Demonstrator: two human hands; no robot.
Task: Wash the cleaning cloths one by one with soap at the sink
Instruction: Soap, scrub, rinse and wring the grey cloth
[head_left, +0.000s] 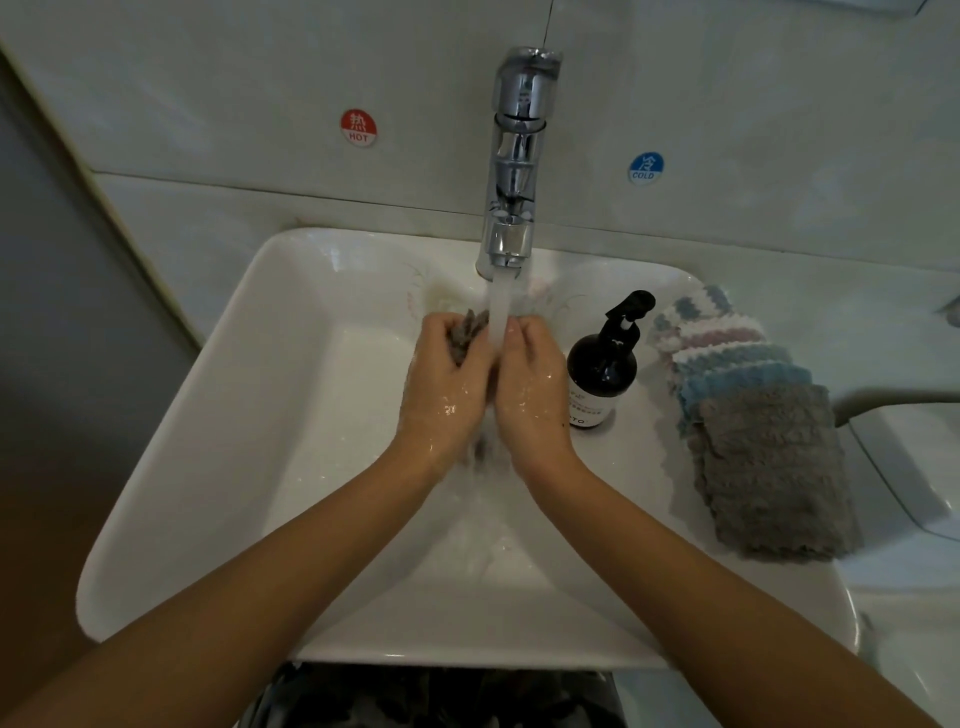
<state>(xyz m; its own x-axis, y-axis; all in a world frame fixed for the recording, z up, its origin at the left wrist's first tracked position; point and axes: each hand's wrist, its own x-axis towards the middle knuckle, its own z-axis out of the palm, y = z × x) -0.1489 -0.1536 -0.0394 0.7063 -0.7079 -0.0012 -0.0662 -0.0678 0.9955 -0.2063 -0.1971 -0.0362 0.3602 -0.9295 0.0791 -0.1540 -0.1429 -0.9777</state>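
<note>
A grey cleaning cloth (470, 338) is bunched up between the two hands over the middle of the white sink (218, 415), right under the running water (501, 312) that falls from the chrome tap (514, 156). The left hand (449, 384) has its fingers curled round the cloth, and a crumpled tuft of grey sticks out above those fingers at the far side of the fist; a darker, blurred bit of the same cloth shows low down between the two wrists. The right hand (530, 389) is pressed close against the left, its fingers curled inward and held together, with the stream landing just at its fingertips; how much of the cloth lies inside this hand cannot be told, since the palm side is hidden. Both hands are wet and shiny, and water spreads over the basin floor below them. On the sink's right ledge, just beside the right hand, stands a dark soap bottle (602, 374) with a black pump top. Further right, on the counter, lies a stack of cleaning cloths (748, 405) fanned out in a row: a grey one nearest, then blue, pink and white ones behind it. On the tiled wall behind the tap are a red round sticker reading HOT (358, 128) on the left and a blue one reading COLD (645, 168) on the right.
</note>
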